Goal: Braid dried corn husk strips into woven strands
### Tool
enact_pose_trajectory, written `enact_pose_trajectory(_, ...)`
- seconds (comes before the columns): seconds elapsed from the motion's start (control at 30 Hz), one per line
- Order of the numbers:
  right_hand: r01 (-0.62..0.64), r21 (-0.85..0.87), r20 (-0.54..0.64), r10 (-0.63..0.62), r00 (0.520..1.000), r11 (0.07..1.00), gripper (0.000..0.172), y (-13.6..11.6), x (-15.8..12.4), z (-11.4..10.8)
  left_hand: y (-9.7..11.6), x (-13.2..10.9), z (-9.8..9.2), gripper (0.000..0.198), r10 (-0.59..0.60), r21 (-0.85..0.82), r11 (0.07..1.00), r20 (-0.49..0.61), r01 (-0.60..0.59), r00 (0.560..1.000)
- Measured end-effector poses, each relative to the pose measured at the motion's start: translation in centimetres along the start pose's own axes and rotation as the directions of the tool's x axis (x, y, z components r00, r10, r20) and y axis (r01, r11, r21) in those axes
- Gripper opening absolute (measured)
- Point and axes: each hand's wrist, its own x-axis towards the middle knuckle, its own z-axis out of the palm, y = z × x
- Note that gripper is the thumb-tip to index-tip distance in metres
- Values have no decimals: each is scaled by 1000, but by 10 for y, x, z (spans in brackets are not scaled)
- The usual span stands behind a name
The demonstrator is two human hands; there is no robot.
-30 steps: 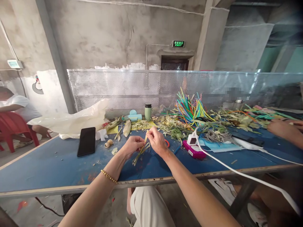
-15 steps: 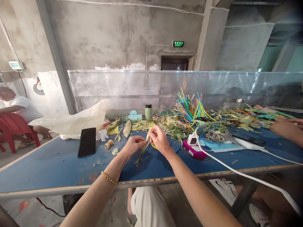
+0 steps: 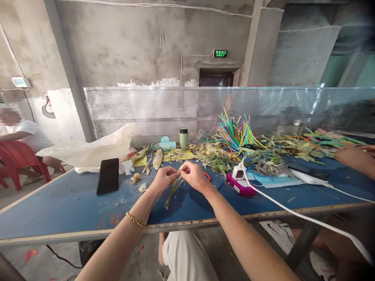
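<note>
Left hand (image 3: 165, 180) and right hand (image 3: 193, 177) pinch husk strips (image 3: 171, 193) between them, above tabletop (image 3: 84, 212) | wall sign (image 3: 220, 54) reads "安全出口 EXIT" | near-edge lettering (image 3: 166, 225) is too small to read

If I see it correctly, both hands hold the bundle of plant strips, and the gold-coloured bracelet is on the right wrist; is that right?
Not quite: in the head view the gold-coloured bracelet is on the left wrist, not the right. The left hand and right hand do both hold the bundle of plant strips.
</note>
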Motion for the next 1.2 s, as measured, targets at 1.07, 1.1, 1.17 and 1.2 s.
enact_pose_trajectory(1.07,-155,213,243,101,965,965,21,1,-5,2,3,4,-3,16,192,-36,979,-189,-202,963)
enact_pose_trajectory(1.1,-168,214,248,113,962,962,21,-1,-5,2,2,4,-3,16,205,-29,976,-187,-214,961)
enact_pose_trajectory(1.17,-184,203,240,133,962,962,19,-7,-5,1,2,4,-2,15,231,-10,972,-184,-236,955)
enact_pose_trajectory(1.2,-185,191,233,139,962,964,17,-9,-5,1,2,4,-2,14,240,2,970,-183,-243,953)
